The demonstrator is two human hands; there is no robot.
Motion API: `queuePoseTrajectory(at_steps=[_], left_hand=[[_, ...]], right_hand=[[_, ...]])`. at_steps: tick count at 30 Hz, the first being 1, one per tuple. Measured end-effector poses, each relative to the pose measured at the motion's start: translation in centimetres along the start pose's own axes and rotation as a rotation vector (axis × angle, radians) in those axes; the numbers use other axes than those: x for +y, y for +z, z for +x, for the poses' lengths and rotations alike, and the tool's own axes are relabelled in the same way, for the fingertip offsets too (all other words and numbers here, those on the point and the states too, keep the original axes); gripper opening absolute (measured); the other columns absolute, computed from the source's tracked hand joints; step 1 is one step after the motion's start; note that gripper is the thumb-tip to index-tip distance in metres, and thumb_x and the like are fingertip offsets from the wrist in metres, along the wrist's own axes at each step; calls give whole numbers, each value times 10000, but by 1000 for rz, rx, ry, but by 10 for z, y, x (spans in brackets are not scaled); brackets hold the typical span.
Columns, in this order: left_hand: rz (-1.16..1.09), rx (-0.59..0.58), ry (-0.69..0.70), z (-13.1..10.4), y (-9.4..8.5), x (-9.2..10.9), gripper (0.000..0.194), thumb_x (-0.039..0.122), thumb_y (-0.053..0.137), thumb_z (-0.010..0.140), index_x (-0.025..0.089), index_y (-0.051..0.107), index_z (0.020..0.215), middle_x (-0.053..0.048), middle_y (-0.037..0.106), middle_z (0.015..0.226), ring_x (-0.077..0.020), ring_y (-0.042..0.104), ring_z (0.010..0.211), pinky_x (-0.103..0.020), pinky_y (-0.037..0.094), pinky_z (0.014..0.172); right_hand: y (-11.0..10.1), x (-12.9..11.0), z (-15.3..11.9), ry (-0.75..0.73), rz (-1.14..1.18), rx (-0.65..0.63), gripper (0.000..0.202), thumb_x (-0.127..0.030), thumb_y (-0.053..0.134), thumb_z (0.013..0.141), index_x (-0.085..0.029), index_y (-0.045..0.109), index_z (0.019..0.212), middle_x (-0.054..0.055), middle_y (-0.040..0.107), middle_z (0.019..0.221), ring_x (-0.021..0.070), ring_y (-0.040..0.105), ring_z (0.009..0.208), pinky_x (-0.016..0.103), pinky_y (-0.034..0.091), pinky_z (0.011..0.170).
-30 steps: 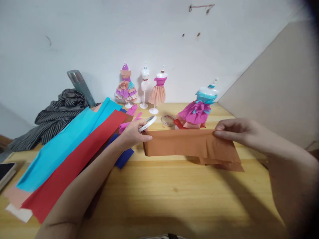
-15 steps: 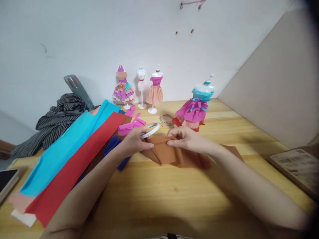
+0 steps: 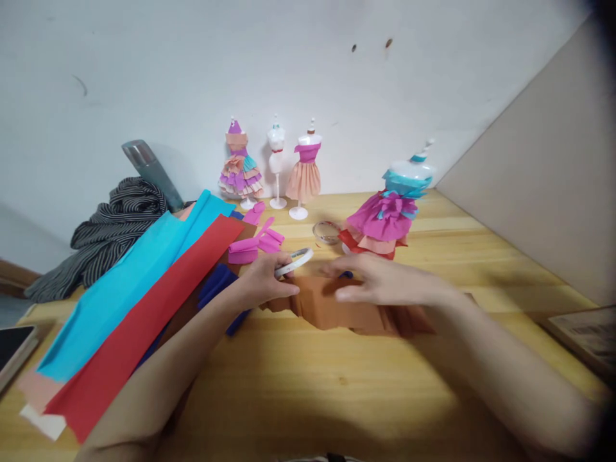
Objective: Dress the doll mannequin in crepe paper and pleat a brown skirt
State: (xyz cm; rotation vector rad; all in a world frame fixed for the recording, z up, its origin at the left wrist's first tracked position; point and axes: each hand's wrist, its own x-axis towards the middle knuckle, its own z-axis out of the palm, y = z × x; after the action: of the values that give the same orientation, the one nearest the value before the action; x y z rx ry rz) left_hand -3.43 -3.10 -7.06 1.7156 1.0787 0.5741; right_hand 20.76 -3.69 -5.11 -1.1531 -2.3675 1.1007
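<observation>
A brown strip [image 3: 332,311] in the middle of the table [image 3: 308,404]

The left hand [image 3: 267,280] comes in from the near left. Its thumb and fingers pinch a white tape roll [image 3: 297,264], right at the left end of the brown strip. The right hand [image 3: 380,279] reaches in from the right, palm down, over the strip. Its thumb and fingers are apart; I can't tell if they touch the strip. This hand hides some of it.

The left arm hides part of the red sheet [image 3: 158,314]. A bright blue sheet [image 3: 129,289] lies left of the red one. Pink pieces [image 3: 244,250] lie just past the left hand. Farther back is another tape ring [image 3: 327,242], and right of it a doll stand [image 3: 385,215] in a pink skirt. Three small doll stands [image 3: 304,176] are by the far wall [image 3: 192,77].
</observation>
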Motion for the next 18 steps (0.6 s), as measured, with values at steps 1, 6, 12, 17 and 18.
queuePoseTrajectory(at_steps=[1,6,12,17,18], left_hand=[[-20,-4,9,0,1,-1,233,219,704,609,164,490,685,70,452,577,-73,414,521,-187,280,483],[-52,40,-26,3,-2,-3,245,222,719,599,155,499,685,75,446,578,-66,409,523,-186,281,493],[-101,62,-55,6,-15,-3,254,150,719,606,156,473,669,77,456,554,-64,430,505,-181,273,482],[-134,73,-69,7,-21,-4,255,115,712,606,162,467,662,67,492,562,-76,460,514,-196,309,502],[-113,85,-60,8,-22,-4,258,110,712,596,163,466,651,69,480,561,-76,449,517,-199,302,505]], right_hand=[[10,-6,7,-12,19,-2,177,-359,654,761,-192,603,731,0,583,688,148,506,622,265,371,571],[33,-8,26,23,78,-2,370,-357,535,802,-212,304,553,-66,251,551,85,249,513,251,196,487],[-11,18,3,27,38,-37,429,-465,514,834,-215,282,574,-62,237,587,85,254,525,252,223,498],[-41,24,-16,63,-17,-45,415,-505,530,852,-209,385,598,-35,317,601,109,333,535,264,272,497],[-44,23,-19,67,-30,-46,409,-503,528,860,-209,409,602,-29,336,598,113,343,531,266,282,490]])
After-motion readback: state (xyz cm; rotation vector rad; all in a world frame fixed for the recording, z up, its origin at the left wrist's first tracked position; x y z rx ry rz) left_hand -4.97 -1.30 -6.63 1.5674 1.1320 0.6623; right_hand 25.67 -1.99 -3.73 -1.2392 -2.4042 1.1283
